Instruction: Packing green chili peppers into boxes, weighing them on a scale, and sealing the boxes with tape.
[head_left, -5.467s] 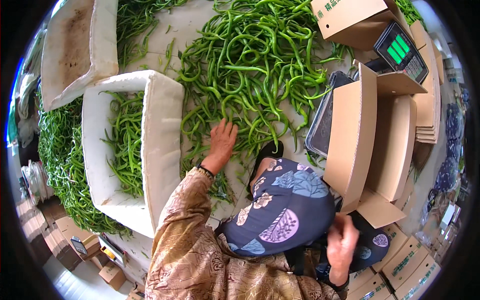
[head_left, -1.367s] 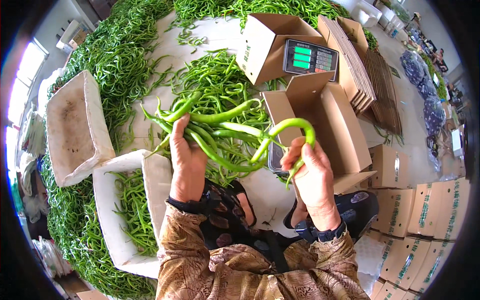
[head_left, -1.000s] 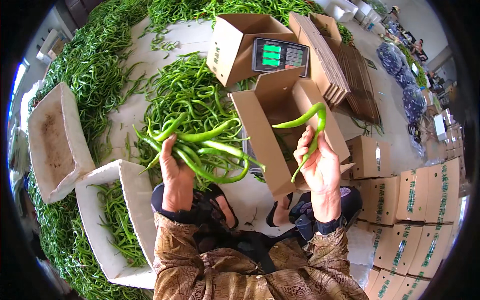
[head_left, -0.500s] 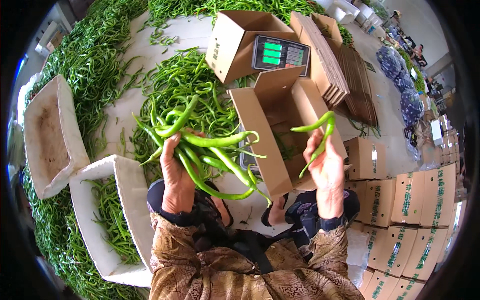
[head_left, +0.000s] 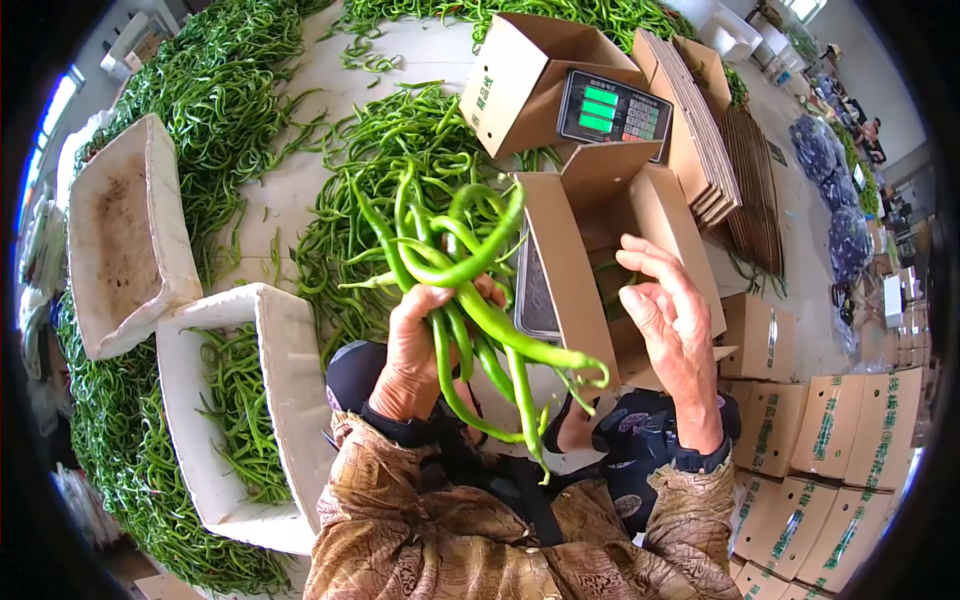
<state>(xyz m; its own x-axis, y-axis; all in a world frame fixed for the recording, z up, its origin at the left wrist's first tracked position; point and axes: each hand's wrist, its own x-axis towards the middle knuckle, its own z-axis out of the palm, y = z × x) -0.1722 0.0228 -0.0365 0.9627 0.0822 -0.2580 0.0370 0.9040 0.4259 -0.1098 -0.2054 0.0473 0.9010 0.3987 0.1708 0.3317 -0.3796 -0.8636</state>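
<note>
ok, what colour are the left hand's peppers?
The peppers are bright green, seen in the head view.

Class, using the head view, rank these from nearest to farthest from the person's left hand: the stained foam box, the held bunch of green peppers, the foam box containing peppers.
1. Bunch of green peppers: in the left hand.
2. Foam box containing peppers: to the hand's left.
3. Stained foam box: farther left.
</note>
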